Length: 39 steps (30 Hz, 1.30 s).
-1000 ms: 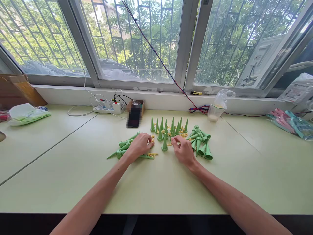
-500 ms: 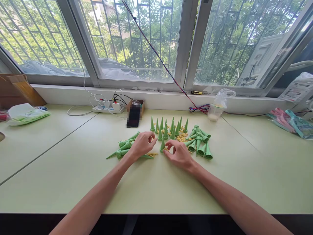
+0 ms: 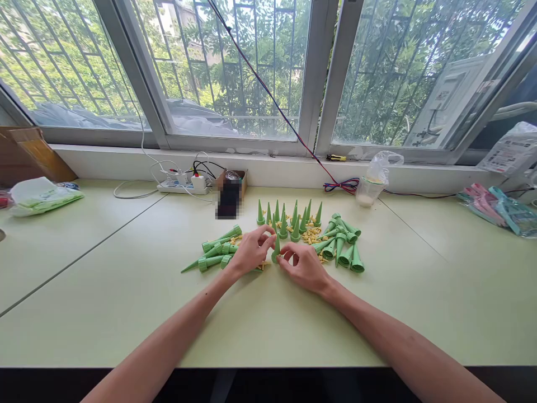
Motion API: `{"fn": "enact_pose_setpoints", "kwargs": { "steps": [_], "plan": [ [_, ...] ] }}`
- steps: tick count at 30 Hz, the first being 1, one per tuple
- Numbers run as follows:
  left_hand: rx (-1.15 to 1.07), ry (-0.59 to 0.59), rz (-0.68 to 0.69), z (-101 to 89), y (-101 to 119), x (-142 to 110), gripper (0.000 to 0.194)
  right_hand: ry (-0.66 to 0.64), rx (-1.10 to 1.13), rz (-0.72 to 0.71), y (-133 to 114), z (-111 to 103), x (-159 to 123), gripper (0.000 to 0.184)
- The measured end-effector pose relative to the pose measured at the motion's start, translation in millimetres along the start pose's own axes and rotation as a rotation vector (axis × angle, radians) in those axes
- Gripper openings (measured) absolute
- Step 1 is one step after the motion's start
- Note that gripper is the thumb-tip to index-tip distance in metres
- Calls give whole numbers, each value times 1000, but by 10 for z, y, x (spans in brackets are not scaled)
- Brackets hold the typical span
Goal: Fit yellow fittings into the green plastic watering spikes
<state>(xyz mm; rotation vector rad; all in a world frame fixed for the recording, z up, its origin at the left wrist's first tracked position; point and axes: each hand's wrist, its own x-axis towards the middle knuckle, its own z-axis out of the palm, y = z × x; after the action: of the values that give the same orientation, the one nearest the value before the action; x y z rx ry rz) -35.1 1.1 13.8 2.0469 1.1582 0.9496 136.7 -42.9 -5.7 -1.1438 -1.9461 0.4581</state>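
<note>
Head, hands (image 3: 251, 250) (image 3: 305, 267) by cone (image 3: 276, 250), well off tbl edge (image 3: 268, 365)

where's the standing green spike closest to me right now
In the head view, the green spike stands near centre, between the left hand and right hand, in front of the other upright spikes.

Left grip (image 3: 250, 250) and right grip (image 3: 305, 267) flank an upright green cone (image 3: 276, 247).

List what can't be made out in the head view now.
Head view throughout:
- Upright cone: base partly covered by right hand.
- Left cones: far ends partly behind left hand.
- Yellow pieces: too small and jumbled to count.
- Dark object: blurred by pixelation.
- Carton: cut off by left edge.
</note>
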Motion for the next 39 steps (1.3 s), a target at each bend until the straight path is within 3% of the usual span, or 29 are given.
{"fn": "enact_pose_setpoints", "kwargs": {
  "steps": [14,28,31,36,39],
  "plan": [
    [-234,-67,-88,82,-25,1,17,-18,26,-15,9,19,1,10],
    [-409,-112,-141,98,5,7,26,37,-58,-39,55,-11,17,9],
    [-364,-17,-114,78,15,15,26,39,-73,-29,75,-10,20,8],
    [-195,387,22,2,102,-7,22,39,-74,-6,110,3,29,11],
    [-182,503,66,-13,166,-51,22,36,-61,5,128,5,34,12]
  ]
}}
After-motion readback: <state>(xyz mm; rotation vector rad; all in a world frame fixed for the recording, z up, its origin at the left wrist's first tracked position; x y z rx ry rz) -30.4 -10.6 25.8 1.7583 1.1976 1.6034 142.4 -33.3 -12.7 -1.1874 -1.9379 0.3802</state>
